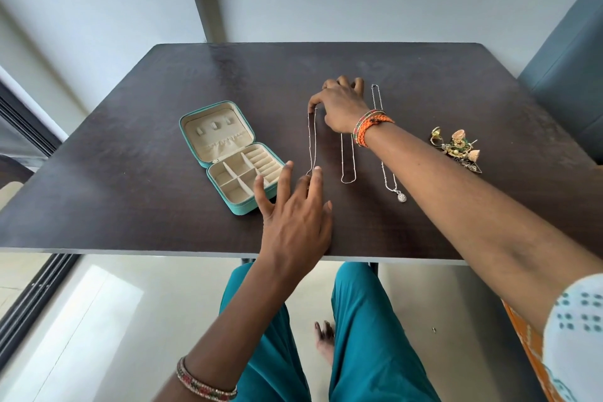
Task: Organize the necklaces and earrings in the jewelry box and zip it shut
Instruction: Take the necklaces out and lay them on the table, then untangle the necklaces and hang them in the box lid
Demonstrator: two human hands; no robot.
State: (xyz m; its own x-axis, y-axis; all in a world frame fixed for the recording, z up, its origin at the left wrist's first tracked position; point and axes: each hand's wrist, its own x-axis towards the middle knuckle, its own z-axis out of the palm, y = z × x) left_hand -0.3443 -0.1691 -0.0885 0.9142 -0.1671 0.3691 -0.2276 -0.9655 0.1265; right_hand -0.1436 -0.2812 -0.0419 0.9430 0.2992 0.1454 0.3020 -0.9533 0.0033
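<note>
A teal jewelry box [243, 208] lies open on the dark table, its cream lining and empty compartments showing. Three thin silver necklaces lie stretched out to its right: the left necklace [312, 143], the middle necklace [347, 170] and the pendant necklace [388, 173]. My right hand [341, 106] reaches across and pinches the far end of the left necklace. My left hand [295, 209] hovers with spread fingers, fingertips at the near end of that same chain. A pile of gold earrings [456, 148] sits at the far right.
The table [130, 173] ends at a front edge just above my knees. A dark blue chair [567, 75] stands at the back right. A window frame runs along the left.
</note>
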